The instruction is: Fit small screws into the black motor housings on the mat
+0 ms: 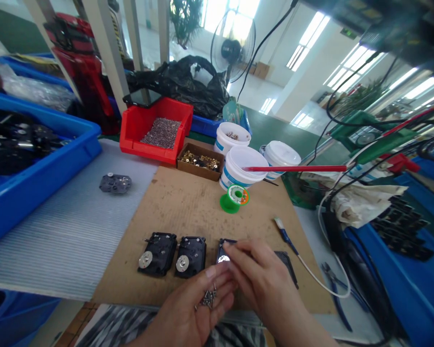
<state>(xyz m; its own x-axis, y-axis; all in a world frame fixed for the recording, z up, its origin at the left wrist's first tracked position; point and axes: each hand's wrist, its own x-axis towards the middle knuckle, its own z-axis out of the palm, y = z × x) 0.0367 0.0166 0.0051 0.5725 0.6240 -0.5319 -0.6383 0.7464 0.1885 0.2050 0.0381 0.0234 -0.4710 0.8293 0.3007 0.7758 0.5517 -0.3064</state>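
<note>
Screws: a small heap of them lay in my cupped left hand, palm up and half open, so none could roll off while I worked.
Right hand: I had it over the left palm, fingers bent and drawn together as if pinching; whether one screw sat between the tips I could not tell, they were too small.
Third housing: a black part just beyond my right fingertips, mostly covered by them, close enough to reach without moving the arm.
Fourth housing: to the right, half hidden behind my right hand.
Two more housings: left of my hands, side by side, open face up with a silver disc showing, in one row with the others.
Cardboard mat: under the row, probably there to spare the bench.
Screwdriver: blue-handled, lying right of my hand, within easy reach.
Green spool: farther out, ahead of my hands.
White tubs: beyond the spool, a red stick laid across one.
Red bin: far ahead to the left, filled with small grey parts.
Writing: I could read none; the tubs' blue bands were too blurred.
</note>
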